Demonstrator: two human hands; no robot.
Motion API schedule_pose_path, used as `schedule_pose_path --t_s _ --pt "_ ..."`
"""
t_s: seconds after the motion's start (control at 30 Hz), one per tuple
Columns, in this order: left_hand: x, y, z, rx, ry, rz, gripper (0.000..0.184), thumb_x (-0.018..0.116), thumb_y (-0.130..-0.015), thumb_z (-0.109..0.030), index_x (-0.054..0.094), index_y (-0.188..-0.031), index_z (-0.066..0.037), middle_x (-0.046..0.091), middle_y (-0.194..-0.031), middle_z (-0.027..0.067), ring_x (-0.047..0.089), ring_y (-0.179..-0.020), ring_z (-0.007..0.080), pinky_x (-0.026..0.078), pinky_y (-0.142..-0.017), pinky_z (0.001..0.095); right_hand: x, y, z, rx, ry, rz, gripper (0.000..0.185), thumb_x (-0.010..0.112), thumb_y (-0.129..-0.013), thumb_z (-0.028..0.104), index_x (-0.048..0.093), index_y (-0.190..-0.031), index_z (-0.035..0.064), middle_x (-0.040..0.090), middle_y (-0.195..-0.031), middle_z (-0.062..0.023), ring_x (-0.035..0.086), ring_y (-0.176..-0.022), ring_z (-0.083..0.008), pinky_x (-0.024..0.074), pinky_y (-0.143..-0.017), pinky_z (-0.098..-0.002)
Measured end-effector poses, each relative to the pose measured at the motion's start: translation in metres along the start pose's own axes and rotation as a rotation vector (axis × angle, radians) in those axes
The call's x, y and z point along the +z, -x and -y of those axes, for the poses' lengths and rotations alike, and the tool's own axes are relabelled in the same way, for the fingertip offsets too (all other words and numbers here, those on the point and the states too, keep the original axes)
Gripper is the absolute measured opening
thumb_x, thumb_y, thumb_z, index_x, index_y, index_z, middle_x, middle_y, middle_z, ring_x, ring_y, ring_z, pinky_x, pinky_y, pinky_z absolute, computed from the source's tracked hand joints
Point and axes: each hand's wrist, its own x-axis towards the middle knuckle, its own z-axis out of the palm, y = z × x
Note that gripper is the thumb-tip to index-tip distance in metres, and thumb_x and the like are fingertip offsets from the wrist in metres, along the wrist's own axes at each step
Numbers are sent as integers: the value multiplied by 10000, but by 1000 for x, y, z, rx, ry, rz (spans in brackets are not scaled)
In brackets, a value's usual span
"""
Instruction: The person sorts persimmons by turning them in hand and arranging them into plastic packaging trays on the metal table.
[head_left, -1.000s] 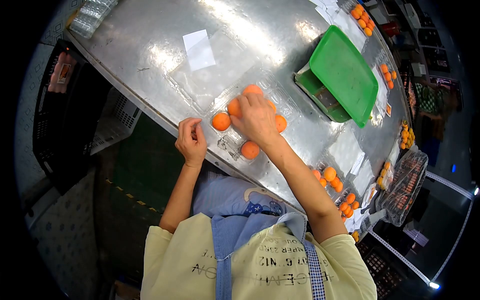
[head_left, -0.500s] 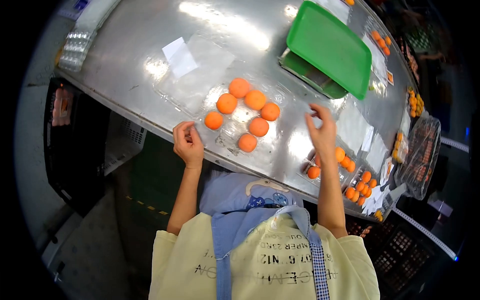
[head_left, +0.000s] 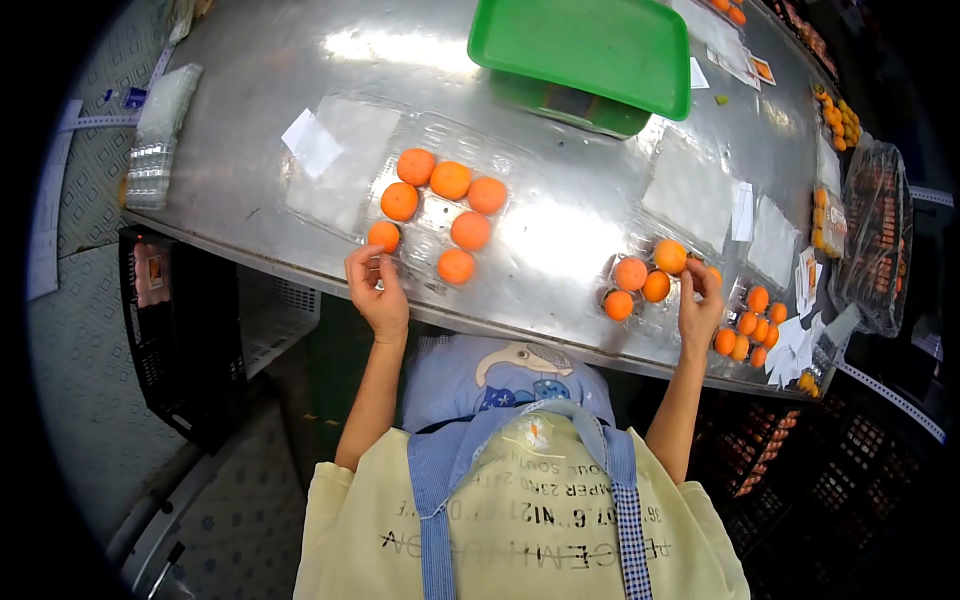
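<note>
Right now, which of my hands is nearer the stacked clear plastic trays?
Your left. The left hand is at the table's near edge, to the right of the stacked clear plastic trays; the right hand is much farther right, beside some oranges.

Looks like a fruit-packing workshop. Has a broad metal table [head_left: 560, 250] set with orange fruit [head_left: 469, 230], clear plastic trays [head_left: 431, 212] and white paper slips [head_left: 789, 350], plus stacked clear packs [head_left: 152, 155] near one edge. Also has dark plastic crates [head_left: 185, 370] around it, with fruit in some.
</note>
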Motion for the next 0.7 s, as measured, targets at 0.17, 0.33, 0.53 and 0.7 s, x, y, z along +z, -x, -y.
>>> schedule_pose_path --t_s 0.17,0.33,0.53,0.7 --pt "5 24 -6 -61 80 -47 161 554 -878 28 569 -1029 -25 536 -961 33 522 -699 72 433 -595 188 -17 -6 -10 -42 40 6 157 627 -860 48 667 -1008 12 677 -907 -84 633 -781 -156 494 -720 -280" --pt "11 45 -25 -172 158 -156 184 546 -892 31 543 -1064 -33 508 -710 -17 484 -627 50 392 -546 186 -47 -19 -33 -76 72 -31 144 627 -851 52 673 -980 11 676 -881 -93 634 -758 -173 497 -700 -293" --pt "38 73 -42 -160 205 -65 172 539 -895 30 532 -1057 -28 524 -717 0 478 -620 57 392 -551 188 -61 -24 -38 -140 94 -31 135 646 -836 60 671 -965 28 666 -852 -98 647 -746 -188 500 -676 -296" --pt "68 101 -60 -159 266 76 184 540 -892 33 530 -1068 -21 533 -720 7 487 -621 61 397 -555 193 -51 -9 -27 -216 38 121 189 705 -777 95 664 -956 49 653 -821 -89 628 -714 -208 485 -661 -325"
